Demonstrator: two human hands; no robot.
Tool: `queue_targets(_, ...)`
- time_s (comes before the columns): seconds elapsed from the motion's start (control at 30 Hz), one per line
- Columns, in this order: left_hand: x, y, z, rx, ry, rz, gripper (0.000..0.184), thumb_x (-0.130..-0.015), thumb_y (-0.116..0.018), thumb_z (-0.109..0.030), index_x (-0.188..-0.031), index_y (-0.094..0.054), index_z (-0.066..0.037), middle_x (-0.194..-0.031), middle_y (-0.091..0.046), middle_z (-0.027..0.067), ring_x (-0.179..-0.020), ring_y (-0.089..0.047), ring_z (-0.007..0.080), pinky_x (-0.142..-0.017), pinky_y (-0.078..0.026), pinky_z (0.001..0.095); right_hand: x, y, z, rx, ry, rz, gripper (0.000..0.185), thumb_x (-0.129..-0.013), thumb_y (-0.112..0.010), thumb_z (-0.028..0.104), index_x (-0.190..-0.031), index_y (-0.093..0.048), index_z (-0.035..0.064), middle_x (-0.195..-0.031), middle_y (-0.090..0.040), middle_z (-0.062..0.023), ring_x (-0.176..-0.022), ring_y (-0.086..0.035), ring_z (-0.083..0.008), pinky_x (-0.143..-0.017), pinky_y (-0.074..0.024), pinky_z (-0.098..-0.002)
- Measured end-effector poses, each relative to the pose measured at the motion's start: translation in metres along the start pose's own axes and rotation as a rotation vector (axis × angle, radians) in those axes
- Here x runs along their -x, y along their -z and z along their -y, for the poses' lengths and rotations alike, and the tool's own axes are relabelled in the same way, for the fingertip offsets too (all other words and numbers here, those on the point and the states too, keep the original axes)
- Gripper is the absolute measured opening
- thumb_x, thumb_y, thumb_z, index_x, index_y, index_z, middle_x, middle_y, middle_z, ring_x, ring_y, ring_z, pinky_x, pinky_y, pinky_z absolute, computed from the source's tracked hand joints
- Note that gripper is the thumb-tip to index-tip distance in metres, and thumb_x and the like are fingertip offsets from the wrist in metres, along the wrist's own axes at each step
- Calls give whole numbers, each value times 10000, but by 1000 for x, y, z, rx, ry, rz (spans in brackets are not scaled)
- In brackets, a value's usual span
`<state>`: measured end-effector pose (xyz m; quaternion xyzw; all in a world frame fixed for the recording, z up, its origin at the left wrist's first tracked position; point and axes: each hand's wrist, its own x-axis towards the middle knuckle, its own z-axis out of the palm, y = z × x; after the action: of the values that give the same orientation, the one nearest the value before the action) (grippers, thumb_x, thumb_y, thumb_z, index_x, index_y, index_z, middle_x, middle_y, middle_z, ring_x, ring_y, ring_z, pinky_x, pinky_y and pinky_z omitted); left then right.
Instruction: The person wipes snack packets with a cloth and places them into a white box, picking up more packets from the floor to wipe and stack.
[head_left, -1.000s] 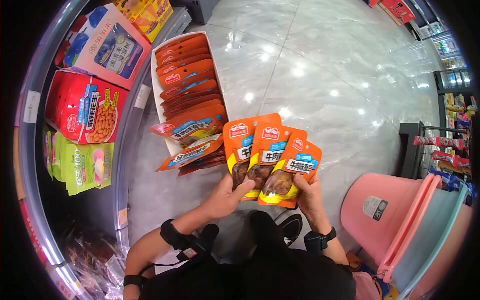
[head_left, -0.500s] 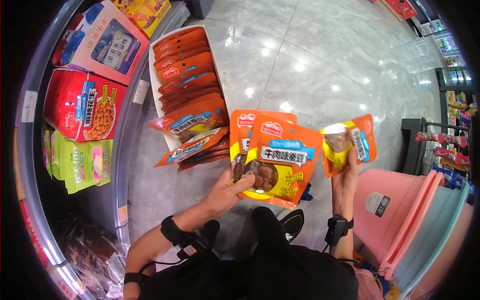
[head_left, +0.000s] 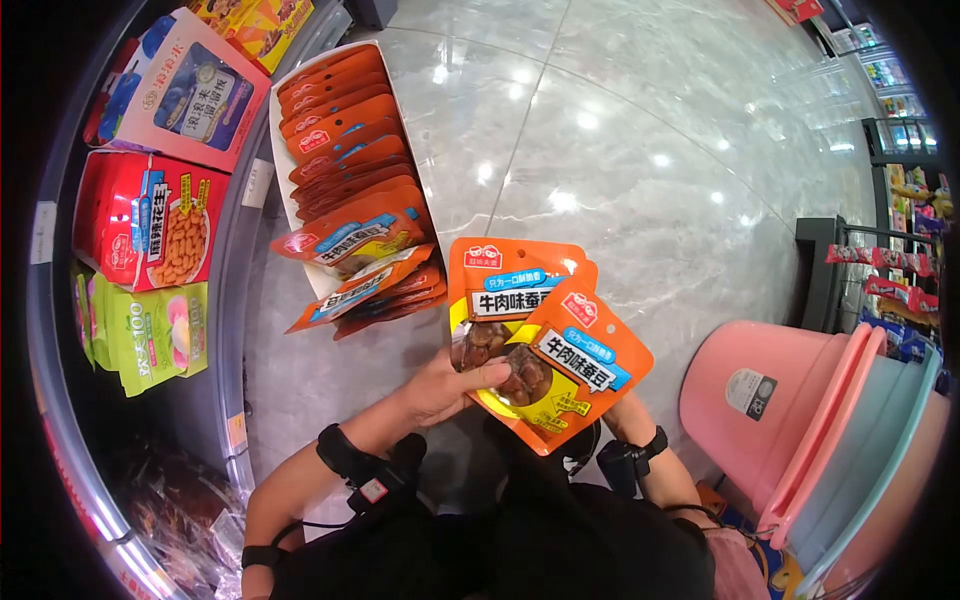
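My left hand point(head_left: 445, 388) is closed on two orange-and-yellow packets of broad beans, its thumb pressed across their front. The rear packet point(head_left: 505, 280) stands nearly upright. Overlapping it, the front packet point(head_left: 590, 365) tilts to the right. Both have a clear window showing brown beans. Most of my right hand point(head_left: 627, 418) is hidden behind the front packet; its fingers and anything in them are out of sight. To the left of the held packets is a white carton point(head_left: 322, 281) with a row of matching packets point(head_left: 345, 150), a few leaning out at the near end.
Along the left, a shelf carries a pink box point(head_left: 200, 95), a red peanut box point(head_left: 150, 220) and green bags point(head_left: 150, 335). Stacked pink point(head_left: 760, 400) and light-blue buckets point(head_left: 850, 440) stand at the right. Further right is a rack of snacks point(head_left: 890, 265). The floor point(head_left: 600, 160) is shiny grey tile.
My right hand has moved left and down, behind the packets in my left hand. The separate packet it held is no longer distinctly visible. The front packet now tilts more to the right.
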<state>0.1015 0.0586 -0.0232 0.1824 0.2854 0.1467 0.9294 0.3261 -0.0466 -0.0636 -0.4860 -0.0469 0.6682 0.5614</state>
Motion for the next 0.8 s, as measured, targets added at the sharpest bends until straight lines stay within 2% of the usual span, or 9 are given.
queue_targets(0.13, -4, 3, 8, 76, 32, -76, 432, -884, -558, -81, -1277, -385, -30, -1210, -507, 87, -1085, -534, 190, -896, -487, 357, -3, 3, 9, 286, 71, -152, 324, -875, -542, 121, -1179, -509, 14, -1134, -579, -103, -1015, -573, -207, -858, -483, -334)
queue_targets(0.3, -13, 0, 15, 97, -35, -170, 402, -891, -543, -71, -1262, -394, -29, -1200, -510, 87, -1077, -538, 189, -880, -496, 363, -3, -5, -6, 1597, 615, 192, 364, -782, -591, 118, -1132, -536, 32, -1083, -584, -144, -971, -569, -288, -879, -431, -375)
queue_targets(0.37, -17, 2, 20, 111, -67, -188, 396, -892, -540, -68, -1258, -395, -30, -1193, -513, 86, -1073, -541, 191, -876, -499, 365, -9, -6, -10, 1441, 630, 167, 368, -760, -603, 131, -1106, -546, 20, -1082, -570, -175, -999, -540, -333, -901, -406, -388)
queue_targets(0.43, -19, 4, 23, 43, -131, -207, 410, -909, -499, -50, -1292, -352, -41, -1260, -466, 94, -1135, -496, 214, -953, -440, 400, -26, 18, -15, 895, 295, -127, 345, -778, -587, 140, -1100, -542, 26, -1089, -557, -182, -995, -535, -333, -879, -414, -379)
queue_targets(0.47, -20, 4, 24, 40, -131, -212, 410, -909, -499, -50, -1292, -352, -41, -1260, -466, 94, -1135, -496, 214, -953, -440, 400, -26, 13, 6, 1629, 742, -121, 361, -805, -588, 147, -1126, -494, 12, -1078, -544, -194, -955, -543, -333, -847, -424, -371)
queue_targets(0.5, -21, 4, 24, 47, -136, -256, 407, -910, -490, -41, -1292, -350, -42, -1262, -465, 92, -1136, -494, 212, -958, -435, 397, -33, 21, -1, 1283, 778, -517, 311, -824, -593, 122, -1079, -475, -12, -1015, -558, -174, -892, -564, -288, -812, -439, -342)
queue_targets(0.57, -22, 5, 27, 56, -135, -302, 403, -912, -482, -32, -1293, -349, -44, -1264, -464, 90, -1138, -492, 210, -962, -430, 394, -30, 6, 29, 878, 629, -635, 298, -817, -616, 79, -1062, -466, 1, -1038, -533, -131, -917, -546, -204, -816, -442, -296)
queue_targets(0.63, -26, 7, 31, 21, -83, -379, 388, -919, -460, -26, -1292, -354, -47, -1280, -448, 87, -1150, -481, 210, -952, -439, 389, -7, -31, 44, 933, 712, -566, 314, -787, -639, 74, -1059, -495, 13, -1094, -530, -146, -977, -542, -233, -853, -437, -321)
queue_targets(0.8, -31, 6, 47, 56, -131, -341, 384, -863, -489, 14, -1233, -391, -5, -1197, -491, 114, -1065, -545, 215, -852, -512, 362, 0, -77, 11, 1693, 751, 302, 461, -675, -715, 142, -1108, -557, 117, -1338, -393, -189, -1261, -351, -341, -1028, -243, -537)
